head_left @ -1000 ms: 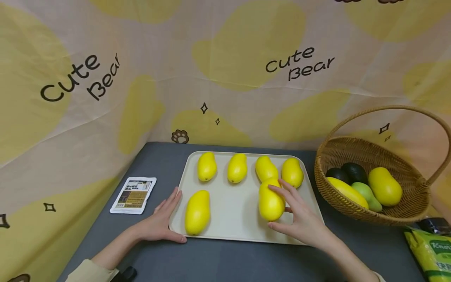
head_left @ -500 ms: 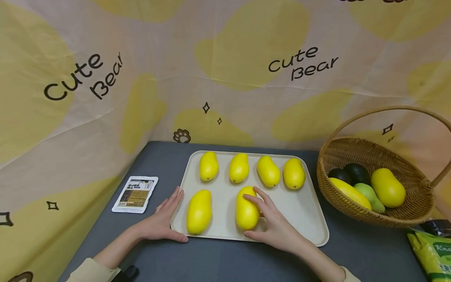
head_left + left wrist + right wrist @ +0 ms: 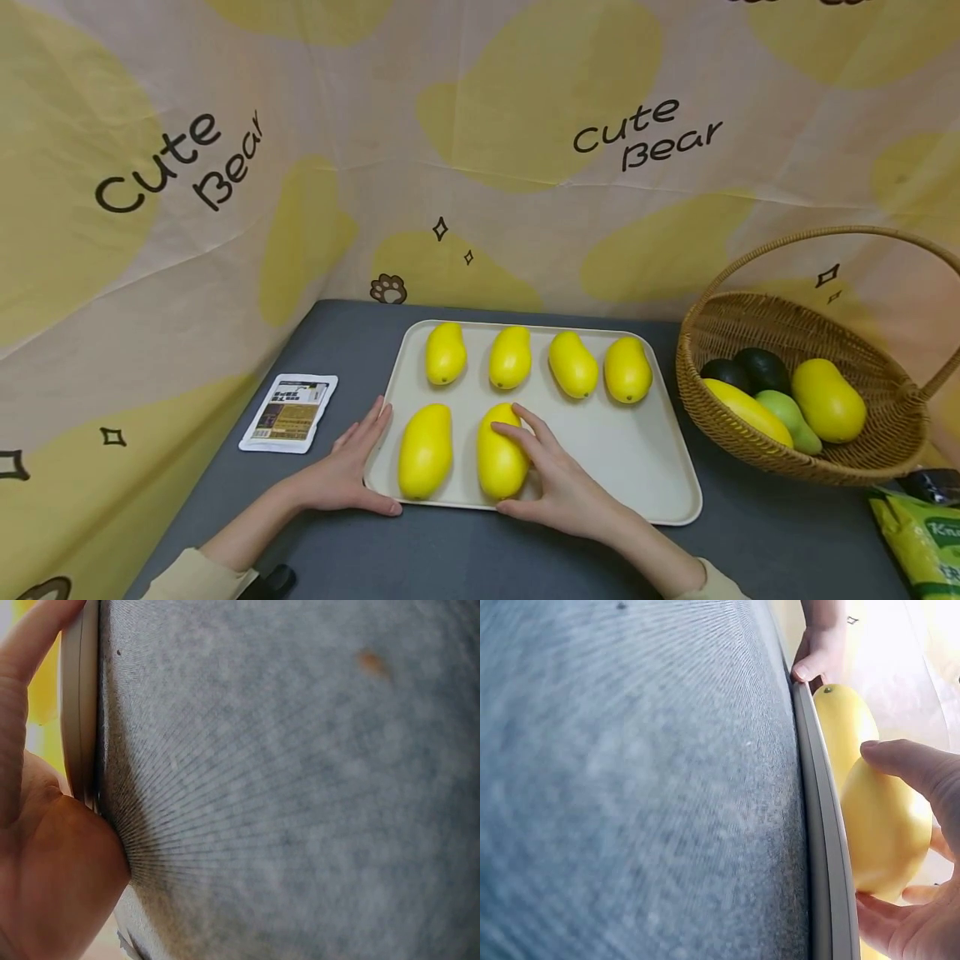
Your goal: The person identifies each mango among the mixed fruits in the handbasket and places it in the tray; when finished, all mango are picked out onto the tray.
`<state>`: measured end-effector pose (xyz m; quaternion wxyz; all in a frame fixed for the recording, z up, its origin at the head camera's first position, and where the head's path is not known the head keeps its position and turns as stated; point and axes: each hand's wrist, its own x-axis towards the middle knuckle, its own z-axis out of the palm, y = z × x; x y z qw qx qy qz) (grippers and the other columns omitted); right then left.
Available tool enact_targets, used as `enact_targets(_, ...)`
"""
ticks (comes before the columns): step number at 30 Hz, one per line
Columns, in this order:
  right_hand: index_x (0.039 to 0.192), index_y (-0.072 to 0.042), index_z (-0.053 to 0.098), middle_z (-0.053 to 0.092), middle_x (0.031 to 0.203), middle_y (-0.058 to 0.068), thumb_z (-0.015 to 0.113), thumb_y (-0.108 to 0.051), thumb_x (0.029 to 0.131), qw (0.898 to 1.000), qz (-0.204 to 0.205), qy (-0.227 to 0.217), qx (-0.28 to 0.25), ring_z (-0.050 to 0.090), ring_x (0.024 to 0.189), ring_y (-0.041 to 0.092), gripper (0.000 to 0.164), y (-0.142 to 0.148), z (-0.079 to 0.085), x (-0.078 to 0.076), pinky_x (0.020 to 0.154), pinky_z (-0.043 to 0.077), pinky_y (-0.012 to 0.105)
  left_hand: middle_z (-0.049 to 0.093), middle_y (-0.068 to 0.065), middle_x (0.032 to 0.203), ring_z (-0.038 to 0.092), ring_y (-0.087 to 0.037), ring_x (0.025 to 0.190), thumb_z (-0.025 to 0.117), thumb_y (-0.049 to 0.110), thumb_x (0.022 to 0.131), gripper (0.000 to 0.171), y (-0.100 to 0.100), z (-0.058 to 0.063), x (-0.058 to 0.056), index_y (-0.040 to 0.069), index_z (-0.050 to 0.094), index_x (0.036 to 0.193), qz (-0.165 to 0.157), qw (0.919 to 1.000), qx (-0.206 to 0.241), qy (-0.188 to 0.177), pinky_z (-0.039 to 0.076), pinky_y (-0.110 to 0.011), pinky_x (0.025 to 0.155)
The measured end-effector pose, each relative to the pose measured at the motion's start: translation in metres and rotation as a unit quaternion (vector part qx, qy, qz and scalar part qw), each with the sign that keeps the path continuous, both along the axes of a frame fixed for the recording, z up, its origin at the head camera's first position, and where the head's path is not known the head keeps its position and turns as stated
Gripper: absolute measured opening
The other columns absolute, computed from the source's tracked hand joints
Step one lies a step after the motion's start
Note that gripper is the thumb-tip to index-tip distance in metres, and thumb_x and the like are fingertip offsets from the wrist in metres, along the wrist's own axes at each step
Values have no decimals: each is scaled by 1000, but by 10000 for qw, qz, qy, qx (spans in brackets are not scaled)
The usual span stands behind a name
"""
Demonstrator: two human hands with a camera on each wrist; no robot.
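Note:
A cream tray lies on the grey table with a back row of several yellow mangoes. At its front left sits a larger mango. Just right of that one, my right hand holds another mango between thumb and fingers, low over the tray's front part. The right wrist view shows this held mango right beside its neighbour. My left hand rests at the tray's front left corner, its fingers stretched along the left side and its thumb along the front edge.
A wicker basket at the right holds dark avocados, a green fruit, a mango and a long yellow fruit. A white packet lies left of the tray. A green bag is at the right edge.
My right hand has carried its mango leftward and toward the front edge, from near the back row to beside the front-left mango. The left hand has stayed at the tray corner.

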<state>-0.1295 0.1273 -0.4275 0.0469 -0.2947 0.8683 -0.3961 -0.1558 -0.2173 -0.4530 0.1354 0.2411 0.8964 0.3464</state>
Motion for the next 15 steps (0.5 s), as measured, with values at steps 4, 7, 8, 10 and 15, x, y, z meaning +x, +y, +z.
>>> enact_targets(4, 146, -32, 38, 15, 160, 2, 85, -34, 75, 10000, 29, -46, 43, 35, 137, 20, 86, -1, -1, 0, 104, 39, 48, -11, -19, 161, -1, -45, 144, 84, 53, 67, 131, 0, -1, 0, -3, 3, 154, 7, 10000, -3, 2, -1, -59, 109)
enact_targets(7, 146, -31, 38, 15, 160, 1, 85, -35, 75, 9999, 47, -52, 77, 35, 137, 21, 85, -1, -2, -1, 104, 39, 49, -11, -19, 161, -1, -43, 145, 83, 53, 67, 131, 0, -1, -1, -3, 3, 154, -1, 10000, -6, -14, -1, -59, 109)
enact_targets(8, 146, -31, 38, 15, 160, 1, 85, -35, 75, 9999, 54, -47, 91, 36, 137, 21, 85, -1, -2, -1, 104, 39, 49, -11, -19, 161, -1, -43, 145, 83, 53, 67, 131, 0, -1, -1, -3, 2, 154, -3, 10000, -16, -18, -1, -59, 109)
enact_targets(10, 146, -30, 38, 15, 160, 1, 85, -35, 75, 9999, 59, -26, 123, 36, 137, 21, 85, -1, -3, -1, 104, 39, 49, -12, -19, 161, -1, -43, 145, 83, 53, 68, 131, 0, -1, -1, -2, 2, 154, -6, 10000, -20, -36, -1, -59, 109)
enact_targets(15, 147, -30, 38, 15, 160, 0, 84, -36, 75, 9998, 51, -21, 205, 38, 135, 21, 86, -1, -4, -1, 103, 40, 49, -12, -18, 161, -1, -44, 145, 83, 53, 68, 131, 0, -1, -2, -2, 2, 155, -15, 10000, -42, -40, -2, -59, 109)
